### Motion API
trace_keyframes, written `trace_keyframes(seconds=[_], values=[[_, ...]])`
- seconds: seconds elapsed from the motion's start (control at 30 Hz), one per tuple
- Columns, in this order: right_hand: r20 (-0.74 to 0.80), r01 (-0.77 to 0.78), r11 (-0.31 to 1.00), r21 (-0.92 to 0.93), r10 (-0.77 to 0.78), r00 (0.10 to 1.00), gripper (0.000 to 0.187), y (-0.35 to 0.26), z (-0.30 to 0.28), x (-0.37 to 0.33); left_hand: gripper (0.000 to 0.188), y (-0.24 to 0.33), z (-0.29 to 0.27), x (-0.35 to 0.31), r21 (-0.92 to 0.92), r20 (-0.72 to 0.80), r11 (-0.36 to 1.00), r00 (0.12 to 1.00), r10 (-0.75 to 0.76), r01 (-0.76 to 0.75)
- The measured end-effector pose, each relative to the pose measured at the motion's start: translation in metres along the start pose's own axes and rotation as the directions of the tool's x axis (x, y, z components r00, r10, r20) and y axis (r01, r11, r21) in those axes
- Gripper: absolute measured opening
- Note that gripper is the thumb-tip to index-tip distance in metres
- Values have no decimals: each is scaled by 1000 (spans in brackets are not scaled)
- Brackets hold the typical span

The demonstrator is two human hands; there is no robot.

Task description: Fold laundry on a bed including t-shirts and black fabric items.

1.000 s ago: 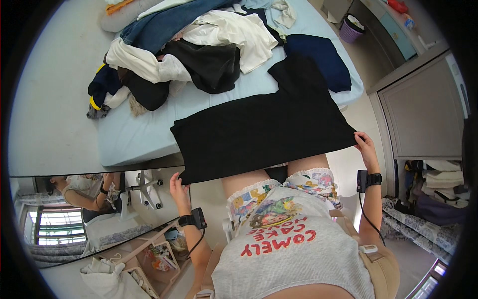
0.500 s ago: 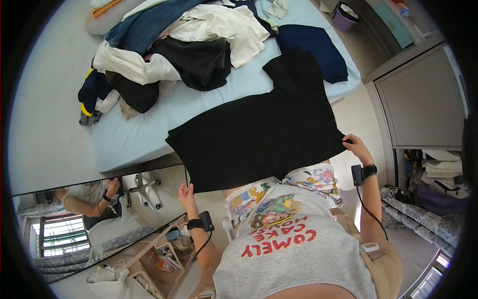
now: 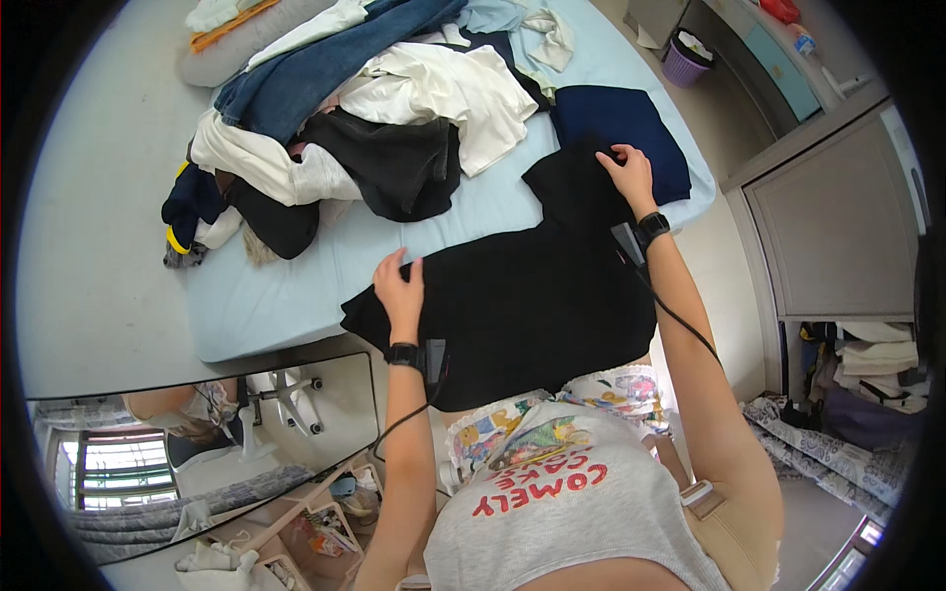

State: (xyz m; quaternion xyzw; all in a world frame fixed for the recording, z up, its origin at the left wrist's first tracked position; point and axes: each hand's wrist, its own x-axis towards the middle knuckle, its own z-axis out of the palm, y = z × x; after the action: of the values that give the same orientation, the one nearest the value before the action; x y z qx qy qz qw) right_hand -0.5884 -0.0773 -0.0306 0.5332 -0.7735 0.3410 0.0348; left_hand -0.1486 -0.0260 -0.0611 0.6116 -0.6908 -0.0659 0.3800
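Note:
A black garment (image 3: 512, 305) lies spread over the near edge of the bed and down toward my lap, with a narrower part reaching away at the far right. My left hand (image 3: 399, 291) is over its far left edge, thumb and fingers apart, holding nothing. Up at the narrower part, my right hand (image 3: 631, 177) rests its fingertips at the cloth's right edge, fingers stretched rather than closed. Just beyond the right hand lies a folded navy garment (image 3: 631, 133).
A heap of clothes covers the far left of the light blue bed (image 3: 276, 310), with blue jeans (image 3: 286, 84), a white shirt (image 3: 443, 94) and a dark grey garment (image 3: 384, 163). A mirror (image 3: 325, 414) stands left; a grey cabinet (image 3: 828, 202) right; a purple bin (image 3: 685, 61) beyond.
Both hands have let go of the garment's near corners and moved away from me, to its far left edge and its far right part. The near side of the cloth now lies toward my lap.

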Motion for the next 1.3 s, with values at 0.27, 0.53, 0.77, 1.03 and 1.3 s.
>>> trace_keyframes(seconds=[0.27, 0.53, 0.77, 1.03, 1.3], values=[[177, -192, 967, 165, 162, 971, 26, 10, -8, 22, 30, 87, 81, 39, -509, 301, 826, 949, -93, 243], [267, -219, 956, 196, 163, 950, 26, 9, -8, 27, 42, 147, 160, 57, -409, 567, 803, 810, -149, 433], [314, -239, 950, 202, 169, 934, 29, 28, -19, 28, 49, 163, 171, 71, -574, 520, 619, 823, -230, 536], [399, -302, 909, 287, 173, 900, 30, 11, -23, 32, 68, 156, 171, 88, -586, 659, 433, 713, -237, 685], [430, -188, 902, 388, 3, 903, 34, 23, -66, 20, 46, 169, 117, 102, -532, 800, 575, 592, 100, 622]])
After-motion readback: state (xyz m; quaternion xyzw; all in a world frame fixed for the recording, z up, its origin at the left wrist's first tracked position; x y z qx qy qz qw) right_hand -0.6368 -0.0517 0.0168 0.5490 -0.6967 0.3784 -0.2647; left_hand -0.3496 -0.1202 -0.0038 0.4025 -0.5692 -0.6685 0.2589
